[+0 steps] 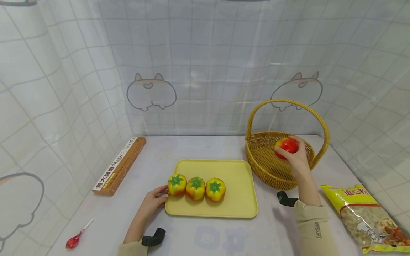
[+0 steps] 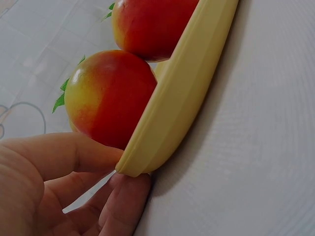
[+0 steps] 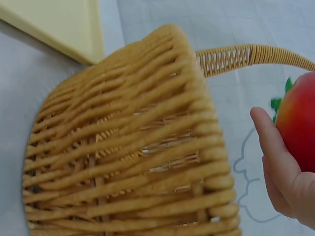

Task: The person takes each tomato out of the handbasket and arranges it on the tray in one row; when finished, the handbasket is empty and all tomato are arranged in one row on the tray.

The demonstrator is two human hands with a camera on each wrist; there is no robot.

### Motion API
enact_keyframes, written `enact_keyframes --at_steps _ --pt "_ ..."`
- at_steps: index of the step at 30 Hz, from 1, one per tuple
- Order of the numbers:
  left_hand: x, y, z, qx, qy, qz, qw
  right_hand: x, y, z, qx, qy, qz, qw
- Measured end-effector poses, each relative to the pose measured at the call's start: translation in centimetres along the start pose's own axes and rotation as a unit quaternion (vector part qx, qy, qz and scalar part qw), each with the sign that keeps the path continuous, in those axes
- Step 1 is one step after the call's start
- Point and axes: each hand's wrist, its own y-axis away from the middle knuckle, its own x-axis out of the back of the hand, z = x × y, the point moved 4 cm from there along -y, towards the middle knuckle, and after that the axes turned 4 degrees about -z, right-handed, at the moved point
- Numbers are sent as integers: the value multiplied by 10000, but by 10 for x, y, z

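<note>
My right hand (image 1: 298, 158) grips a red and yellow tomato (image 1: 289, 146) over the wicker basket (image 1: 267, 176), its thumb and fingers on either side. In the right wrist view, this tomato (image 3: 300, 123) shows a bit of green leaf, and the basket's woven side (image 3: 133, 142) fills the middle. At the tray's left end, my left hand (image 1: 150, 202) pinches the rim of the yellow tray (image 1: 238, 188). The left wrist view has thumb and fingers at the corner of the tray (image 2: 182, 98). Three tomatoes (image 1: 195, 188) sit in a row on the tray, green leaves up.
A brown pasta box (image 1: 123, 167) lies at the left, behind a red lollipop (image 1: 73, 241). On the right is a yellow-and-clear food bag (image 1: 365, 217). The basket's tall handle (image 1: 288, 101) arches above its opening. A gridded curtain (image 1: 208, 71) surrounds the table.
</note>
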Motion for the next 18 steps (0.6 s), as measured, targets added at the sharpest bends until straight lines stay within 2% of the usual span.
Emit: enact_keyframes --at_steps 4,9,13,18 --pt "0 -1 0 27 -21 -19 10000 -5 4 -3 169 -107 -78 9998" --pt "0 -1 0 65 24 -43 10000 -12 8 -6 320 66 -310 9990" --pt "0 -1 1 21 22 -68 10000 -17 10 -6 397 -21 -534 9978" --pt "0 -1 1 5 11 -61 10000 -23 12 -3 462 253 -803 9954"
